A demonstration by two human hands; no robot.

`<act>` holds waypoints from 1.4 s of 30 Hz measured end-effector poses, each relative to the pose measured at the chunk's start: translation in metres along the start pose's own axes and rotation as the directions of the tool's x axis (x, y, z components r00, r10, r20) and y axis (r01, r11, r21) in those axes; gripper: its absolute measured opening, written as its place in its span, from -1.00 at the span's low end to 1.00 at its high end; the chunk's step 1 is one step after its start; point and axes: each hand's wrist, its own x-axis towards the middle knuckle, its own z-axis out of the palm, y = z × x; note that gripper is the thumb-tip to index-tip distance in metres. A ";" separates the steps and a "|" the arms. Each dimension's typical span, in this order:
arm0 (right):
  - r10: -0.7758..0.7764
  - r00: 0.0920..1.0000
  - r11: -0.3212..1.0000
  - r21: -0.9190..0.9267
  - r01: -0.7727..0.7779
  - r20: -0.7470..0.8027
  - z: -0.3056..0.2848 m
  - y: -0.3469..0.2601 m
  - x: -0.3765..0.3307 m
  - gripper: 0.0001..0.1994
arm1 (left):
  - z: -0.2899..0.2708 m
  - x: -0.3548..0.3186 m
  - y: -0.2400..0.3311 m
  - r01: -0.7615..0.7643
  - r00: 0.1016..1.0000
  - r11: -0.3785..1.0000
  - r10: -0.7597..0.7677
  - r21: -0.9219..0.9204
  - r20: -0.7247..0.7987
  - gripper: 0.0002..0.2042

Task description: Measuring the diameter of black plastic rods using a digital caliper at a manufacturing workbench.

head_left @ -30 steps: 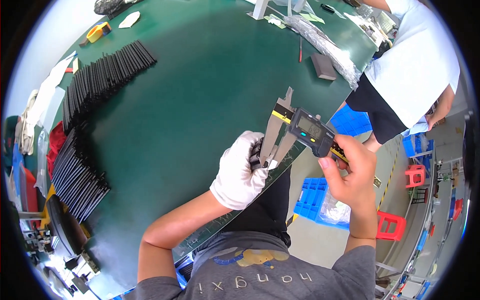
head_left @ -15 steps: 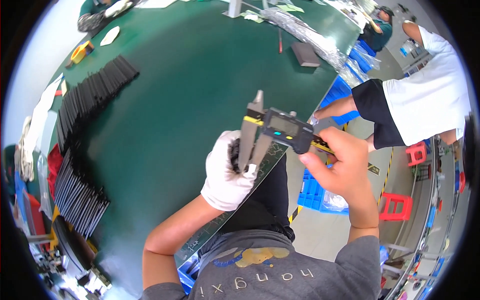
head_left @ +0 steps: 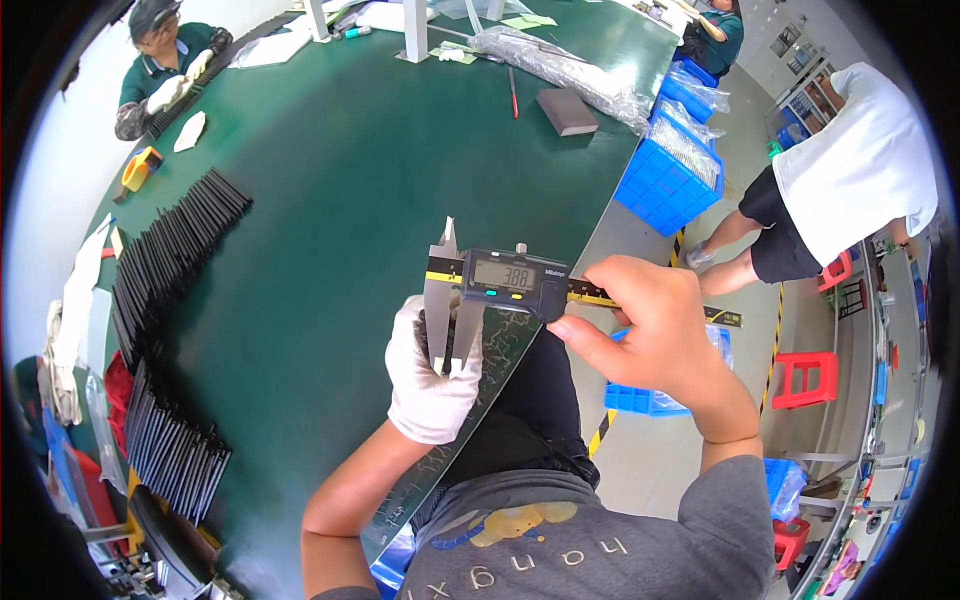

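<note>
My left hand (head_left: 428, 400), in a white glove, is closed around a dark piece (head_left: 421, 327), mostly hidden by fingers and jaws. A digital caliper (head_left: 516, 284) with a lit display lies across in front of me, its jaws pointing down at the gloved fingers. The jaws stand slightly apart at the dark piece; whether both touch it I cannot tell. My bare right hand (head_left: 655, 325) grips the caliper's beam, thumb by the sliding body. Left on the green table (head_left: 330, 190) lie a row of black rods (head_left: 180, 250) and a nearer bunch of thin dark rods (head_left: 180, 455).
A yellow tape dispenser (head_left: 140, 170) sits at the far left. Farther back lie a dark box (head_left: 567, 112) and clear plastic wrap (head_left: 560, 70). Blue crates (head_left: 665, 185) stand beyond the right table edge, near a person in white (head_left: 850, 160). Another person (head_left: 165, 65) works far left.
The caliper and both my hands have shifted left in view, and the caliper has turned more level, its display now readable. The view has tilted up; the person in white has moved.
</note>
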 end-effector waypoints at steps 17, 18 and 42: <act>0.296 0.955 0.949 0.109 -0.297 0.027 0.113 0.109 0.005 -0.71 | -0.085 0.086 -0.056 0.677 0.561 0.581 -0.805 -0.452 -0.194 -0.76; 0.327 0.945 0.939 0.102 -0.328 0.024 0.122 0.106 0.002 -0.70 | -0.108 0.102 -0.075 0.729 0.539 0.604 -0.797 -0.321 -0.273 -0.78; 0.389 0.917 0.919 -0.038 -0.394 -0.087 0.140 0.088 -0.005 -0.74 | -0.240 0.263 -0.190 0.716 0.560 -0.319 -0.266 0.620 -0.784 -0.51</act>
